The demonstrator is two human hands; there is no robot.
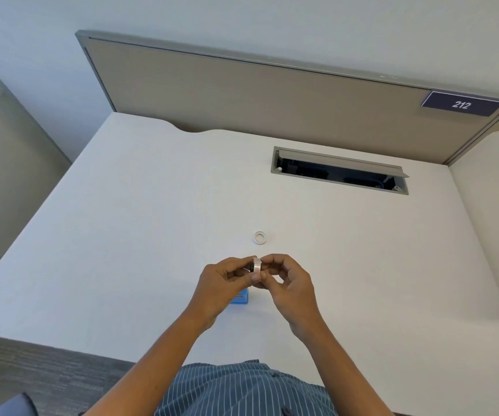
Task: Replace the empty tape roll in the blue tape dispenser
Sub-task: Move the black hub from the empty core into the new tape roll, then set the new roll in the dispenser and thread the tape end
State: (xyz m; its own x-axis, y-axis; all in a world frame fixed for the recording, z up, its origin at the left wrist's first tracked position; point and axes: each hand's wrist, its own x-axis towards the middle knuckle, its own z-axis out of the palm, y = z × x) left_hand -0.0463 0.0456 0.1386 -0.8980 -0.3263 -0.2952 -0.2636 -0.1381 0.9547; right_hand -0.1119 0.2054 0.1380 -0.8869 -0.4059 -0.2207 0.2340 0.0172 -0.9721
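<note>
White desk (122, 235) spans view, cable hatch (339, 171) open at back. Your left hand (221, 283) and right hand (290, 283) meet above desk, both pinching tape roll (256, 265) held on edge between fingertips. Blue tape dispenser (240, 298) sits on desk under your left hand, mostly hidden. Small white ring (260, 237) lies flat just beyond.

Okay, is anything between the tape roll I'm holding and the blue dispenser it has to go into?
Only your own left hand. The tape roll is pinched between both hands, the right hand on its other side, just above the blue dispenser, which is mostly hidden under the left hand. The other ring lies farther back on the desk, out of the path.
</note>
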